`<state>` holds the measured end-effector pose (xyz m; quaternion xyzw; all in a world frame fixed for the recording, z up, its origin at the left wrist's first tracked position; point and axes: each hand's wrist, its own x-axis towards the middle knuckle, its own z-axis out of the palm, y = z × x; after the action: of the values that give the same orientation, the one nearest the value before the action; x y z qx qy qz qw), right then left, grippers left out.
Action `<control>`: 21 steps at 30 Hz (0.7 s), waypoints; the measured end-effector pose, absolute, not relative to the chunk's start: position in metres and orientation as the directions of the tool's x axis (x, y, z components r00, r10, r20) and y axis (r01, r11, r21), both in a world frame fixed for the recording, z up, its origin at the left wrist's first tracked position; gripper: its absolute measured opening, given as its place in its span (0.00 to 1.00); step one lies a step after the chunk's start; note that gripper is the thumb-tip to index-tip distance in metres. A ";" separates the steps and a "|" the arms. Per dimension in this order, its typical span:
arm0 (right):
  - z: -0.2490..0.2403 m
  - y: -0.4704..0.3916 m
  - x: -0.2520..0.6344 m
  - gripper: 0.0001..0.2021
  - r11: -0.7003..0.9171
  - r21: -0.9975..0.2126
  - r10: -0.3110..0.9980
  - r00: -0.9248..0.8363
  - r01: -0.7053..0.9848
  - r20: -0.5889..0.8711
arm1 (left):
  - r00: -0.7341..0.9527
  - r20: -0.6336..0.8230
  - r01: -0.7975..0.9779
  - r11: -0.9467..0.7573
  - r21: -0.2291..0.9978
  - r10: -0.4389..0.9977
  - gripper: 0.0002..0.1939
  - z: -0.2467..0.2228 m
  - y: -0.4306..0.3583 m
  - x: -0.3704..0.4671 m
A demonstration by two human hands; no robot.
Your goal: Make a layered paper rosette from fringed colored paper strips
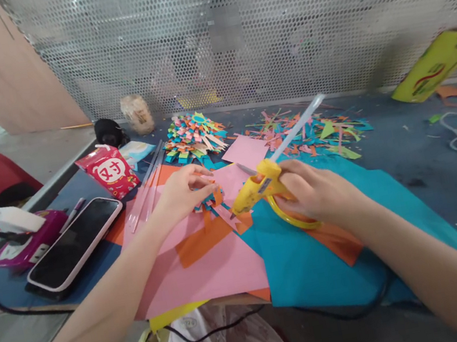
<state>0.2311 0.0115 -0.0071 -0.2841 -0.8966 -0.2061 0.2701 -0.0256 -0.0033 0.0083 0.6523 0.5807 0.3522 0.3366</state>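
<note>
My left hand (pixel 183 189) is closed, its fingers pinching a small piece made of orange and blue paper strips (pixel 217 194), partly hidden behind the fingertips. In the fist of my right hand (pixel 320 187) is a yellow glue gun (pixel 254 191). A clear glue stick (pixel 299 126) sticks out of its back end, and the nozzle points down and left beside the paper strips. Below the gun shows the yellow loop of a scissors handle (pixel 294 221). Pink sheets (pixel 221 278), an orange strip (pixel 201 240) and blue sheets (pixel 317 273) lie beneath both hands.
Behind the hands stand a pile of folded coloured strips (pixel 194 139) and paper scraps (pixel 314 132). To the left lie a phone (pixel 76 245), spare glue sticks (pixel 149 185), a red packet (pixel 109 171) and a purple power strip (pixel 29 241). A perforated metal panel (pixel 252 31) rises at the back.
</note>
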 end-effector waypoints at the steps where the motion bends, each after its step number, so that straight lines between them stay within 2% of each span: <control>1: -0.005 0.010 0.230 0.04 0.755 0.204 0.411 -0.693 0.623 0.593 | 0.079 0.067 0.524 -0.099 0.846 0.995 0.12 0.009 -0.004 -0.025; 3: -0.001 0.008 0.232 0.06 0.749 0.163 0.452 -0.675 0.642 0.583 | 0.081 0.067 0.502 -0.099 0.859 0.994 0.12 0.009 -0.004 -0.025; 6: 0.006 0.009 0.241 0.11 0.711 0.005 0.535 -0.545 0.703 0.646 | 0.082 0.064 0.433 -0.094 0.897 0.995 0.11 0.007 -0.003 -0.026; 10: 0.018 0.013 0.258 0.20 0.569 -0.266 0.626 -0.200 0.778 0.754 | 0.149 0.050 0.485 -0.117 0.867 0.988 0.15 0.002 -0.003 -0.027; 14: 0.027 0.022 0.271 0.22 0.377 -0.502 0.746 0.066 0.779 0.663 | 0.249 0.113 0.586 -0.242 0.774 0.962 0.12 0.001 -0.006 -0.026; 17: 0.026 0.038 0.291 0.20 0.149 -0.543 0.797 0.225 0.826 0.560 | 0.292 0.146 0.641 -0.307 0.704 0.945 0.12 0.005 -0.009 -0.025; 19: 0.020 0.052 0.310 0.19 -0.054 -0.529 0.819 0.341 0.847 0.462 | 0.287 0.141 0.666 -0.304 0.681 0.947 0.12 0.008 -0.011 -0.025; 21: 0.010 0.065 0.329 0.21 -0.172 -0.501 0.819 0.405 0.848 0.406 | 0.261 0.132 0.697 -0.281 0.660 0.956 0.14 0.010 -0.010 -0.025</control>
<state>0.3295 0.0648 0.0098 -0.7652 -0.5449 -0.0213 0.3423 -0.0253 -0.0103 0.0100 0.7552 0.5472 0.2650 0.2451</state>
